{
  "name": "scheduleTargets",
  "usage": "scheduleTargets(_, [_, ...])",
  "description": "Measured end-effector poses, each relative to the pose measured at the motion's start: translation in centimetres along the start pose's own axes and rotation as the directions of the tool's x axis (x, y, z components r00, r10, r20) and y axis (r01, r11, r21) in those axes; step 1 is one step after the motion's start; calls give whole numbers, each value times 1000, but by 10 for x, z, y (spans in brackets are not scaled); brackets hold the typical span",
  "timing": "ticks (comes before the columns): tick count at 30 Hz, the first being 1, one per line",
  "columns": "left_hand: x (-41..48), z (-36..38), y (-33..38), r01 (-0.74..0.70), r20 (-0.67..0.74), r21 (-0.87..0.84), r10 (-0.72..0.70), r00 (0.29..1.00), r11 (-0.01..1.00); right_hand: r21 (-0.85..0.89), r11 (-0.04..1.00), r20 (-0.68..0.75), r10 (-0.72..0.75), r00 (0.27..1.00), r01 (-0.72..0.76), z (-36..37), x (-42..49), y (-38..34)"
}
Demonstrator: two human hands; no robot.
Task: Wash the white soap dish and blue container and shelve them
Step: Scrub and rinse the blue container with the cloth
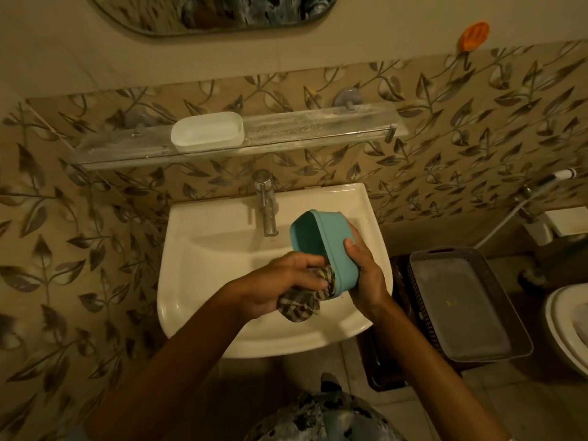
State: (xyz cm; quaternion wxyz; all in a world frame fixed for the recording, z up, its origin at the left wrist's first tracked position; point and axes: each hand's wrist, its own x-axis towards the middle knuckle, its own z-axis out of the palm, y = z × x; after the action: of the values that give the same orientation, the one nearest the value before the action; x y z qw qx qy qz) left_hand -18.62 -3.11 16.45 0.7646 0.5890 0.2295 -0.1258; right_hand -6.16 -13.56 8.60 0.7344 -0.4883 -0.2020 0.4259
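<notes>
**Blue container held over the sink, soap dish on the shelf**

The right hand point(366, 275) grips the blue container point(324, 249) by its outer side, thumb on the near wall and fingers wrapped behind it. The container is tipped on its side above the sink point(222, 281), its open mouth turned to the left. The left hand point(280, 284) is closed around a patterned cloth point(302, 300), pressing part of it against the container's lower rim while the rest hangs below the hand over the basin. The tap point(267, 202) stands at the back of the sink, just left of the container. Above the sink, a clear shelf point(318, 128) is fixed to the leaf-patterned wall, and the white soap dish point(208, 132) sits upright on its left part. To the right of the sink, a grey basket point(461, 300) rests lower down. An orange holder point(474, 36) hangs on the wall well above and to the right of the sink.
</notes>
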Motion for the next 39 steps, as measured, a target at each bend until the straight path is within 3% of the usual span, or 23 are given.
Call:
scheduleTargets(2, [1,-2,1,-24,23,-211,29,999,977,-58,997,-7,-56,998,55,-1,-2,-4])
scheduleTargets(5, [6,-1,3,38,-38,-486,-64,997,873,-183,975,4,-127,992,126,-3,-3,-4])
scheduleTargets(9, [16,-7,11,-48,-202,-599,-93,975,799,-338,916,127,-184,975,217,0,-14,3])
scheduleTargets(13, [6,-9,7,-180,-200,-612,69,977,770,-400,878,156,-218,963,264,0,-20,-1])
scheduleTargets(15, [3,-2,-2,-247,-275,-442,132,952,863,-434,854,174,-231,957,285,-1,-20,-3])
scheduleTargets(17, [1,6,-7,-281,-448,-95,211,869,955,-441,849,220,-213,952,292,-2,-20,-2])
scheduleTargets(18, [0,10,-6,-289,-476,70,286,831,955,-414,870,236,-183,954,269,-3,-20,0])
scheduleTargets(19, [-2,11,-6,-299,-443,209,362,820,931,-346,918,226,-117,967,192,-5,-20,2])
scheduleTargets(21, [-5,10,-7,-324,-282,403,453,845,856,-53,988,204,152,967,-144,-7,-23,1])
scheduleTargets(22, [-7,9,-9,-325,-179,533,480,859,781,134,936,256,283,924,-324,-8,-23,0])
scheduleTargets(23, [-9,7,-12,-302,-77,703,491,868,644,271,851,330,358,874,-451,-9,-24,-3])
scheduleTargets(25, [-11,7,-22,-234,83,931,461,884,281,375,755,371,409,834,-537,-11,-23,-10])
scheduleTargets(26, [-13,8,-28,-225,139,962,430,892,157,392,732,336,450,828,-557,-11,-20,-11])
scheduleTargets(28, [-16,13,-38,-226,195,973,380,904,37,352,725,225,548,806,-592,-6,-15,-13])
scheduleTargets(30, [-16,16,-45,-196,185,981,375,908,-11,279,756,158,573,804,-593,0,-12,-17])
scheduleTargets(32, [-16,20,-49,-138,127,990,353,927,7,237,786,146,552,821,-571,6,-12,-18])
scheduleTargets(34, [-21,24,-50,-115,74,988,340,938,101,196,838,139,491,860,-510,11,-11,-18])
scheduleTargets(36, [-30,28,-50,-121,8,942,341,940,313,139,899,125,399,908,-414,14,-9,-15])
scheduleTargets(39, [-40,27,-36,-158,-70,669,273,959,726,143,942,106,291,951,-304,16,-10,-11])
